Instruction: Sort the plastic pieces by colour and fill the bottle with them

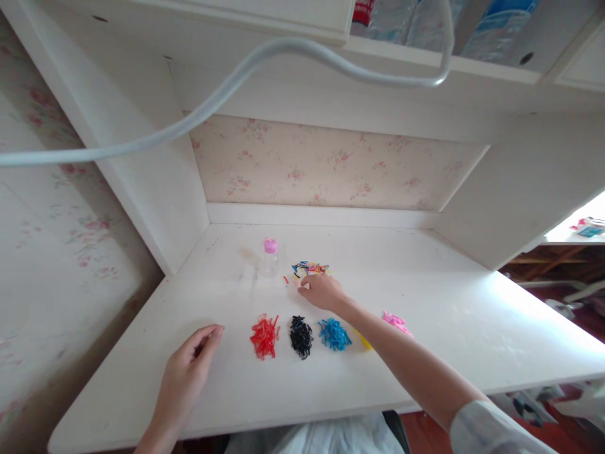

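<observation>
My right hand (324,292) reaches over the table to the near side of a small mixed heap of coloured rubber bands (311,267). Its thumb and forefinger are slightly apart, with nothing visible between them. Nearer the front edge lie separate piles of red bands (265,337), black bands (301,337) and blue bands (335,334). My right forearm partly covers yellow bands (365,341) and pink bands (396,321). To the left of the red pile, my left hand (189,362) hovers with thumb and fingertips pressed together; whatever they hold, if anything, is hidden.
A clear little bottle with a pink cap (270,246) stands left of the mixed heap. The white table (454,302) has side panels and a low overhead shelf (265,19) holding plastic bottles. A thick white cable (227,88) crosses the upper view.
</observation>
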The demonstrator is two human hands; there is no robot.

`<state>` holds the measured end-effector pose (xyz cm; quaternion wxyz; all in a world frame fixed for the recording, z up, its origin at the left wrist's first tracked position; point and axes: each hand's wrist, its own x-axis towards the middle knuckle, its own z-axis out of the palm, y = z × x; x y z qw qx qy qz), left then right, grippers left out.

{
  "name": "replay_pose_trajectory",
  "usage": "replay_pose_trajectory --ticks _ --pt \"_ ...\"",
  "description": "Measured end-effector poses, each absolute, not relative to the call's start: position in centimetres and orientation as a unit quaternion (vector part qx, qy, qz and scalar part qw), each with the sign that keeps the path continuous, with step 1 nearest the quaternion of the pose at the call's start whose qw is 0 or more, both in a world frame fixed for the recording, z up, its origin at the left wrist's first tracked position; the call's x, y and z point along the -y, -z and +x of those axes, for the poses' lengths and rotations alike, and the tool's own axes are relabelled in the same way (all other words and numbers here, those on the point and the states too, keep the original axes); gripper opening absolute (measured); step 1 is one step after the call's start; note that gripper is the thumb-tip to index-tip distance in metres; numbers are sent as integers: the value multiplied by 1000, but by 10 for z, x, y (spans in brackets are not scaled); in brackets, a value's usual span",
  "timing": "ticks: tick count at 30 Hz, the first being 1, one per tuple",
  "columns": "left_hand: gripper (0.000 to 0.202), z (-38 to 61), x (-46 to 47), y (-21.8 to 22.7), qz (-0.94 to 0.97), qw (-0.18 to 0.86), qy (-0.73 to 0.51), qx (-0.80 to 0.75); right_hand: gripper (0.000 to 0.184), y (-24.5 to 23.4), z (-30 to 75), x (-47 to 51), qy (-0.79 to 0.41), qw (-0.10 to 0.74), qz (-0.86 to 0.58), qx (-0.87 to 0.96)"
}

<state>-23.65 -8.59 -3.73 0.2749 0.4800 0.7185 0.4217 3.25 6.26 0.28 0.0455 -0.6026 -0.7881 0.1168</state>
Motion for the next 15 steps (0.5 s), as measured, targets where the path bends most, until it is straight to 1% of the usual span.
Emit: replay_pose_trajectory --ticks 4,8,15 --pt "46 -238 84 39 495 278 -394 -723 32 8 22 -75 -100 19 -604 791" --pt "48 -238 83 40 503 281 -380 -723 37 10 23 -75 -91 13 -592 800" --pt "48 -240 82 45 512 278 -369 -724 34 -12 62 -58 -99 57 -576 809"
